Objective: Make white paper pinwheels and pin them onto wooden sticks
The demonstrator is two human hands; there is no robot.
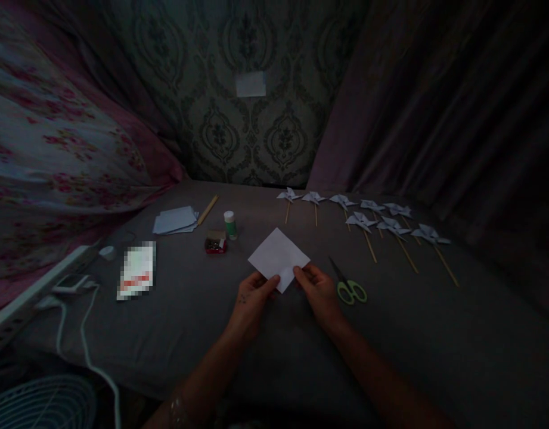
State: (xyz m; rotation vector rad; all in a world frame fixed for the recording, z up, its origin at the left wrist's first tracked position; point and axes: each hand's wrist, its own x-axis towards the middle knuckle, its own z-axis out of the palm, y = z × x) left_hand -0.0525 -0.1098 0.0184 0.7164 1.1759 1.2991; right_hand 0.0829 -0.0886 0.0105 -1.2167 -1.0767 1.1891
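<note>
Head cam: sq. white paper (278,253) is held corner-up, like a diamond, at approx. centre of the tabletop; whether it's lifted clear of the cloth can't be told. At its 7 o'clock, the lower-left edge is pinched by the L hand (255,292), thumb on top, fingers partly hidden beneath. At 4 o'clock, the lower-right edge is gripped likewise by the R hand (319,289). The two hands are kept slightly apart, both clamped on the paper.

Green-handled scissors (352,292) are laid at 4 o'clock, just beside the R hand, blades pointed to approx. 11. At 10 o'clock a green btl w/ white cap (230,226) is stood upright; near it, toward 9, an open red box (216,245) is seen w/ small bits inside, too small to ID. Farther out at 10, thin sticks (208,210) are bundled next to a paper stack (173,220). From 12 round to 3 o'clock, 8 white pinwheels on sticks (393,226) are set out in 2 rough rows. At 9, well apart, a pixelated white-and-red item (137,271) is placed; beyond it, a small white cap (107,252).
</note>
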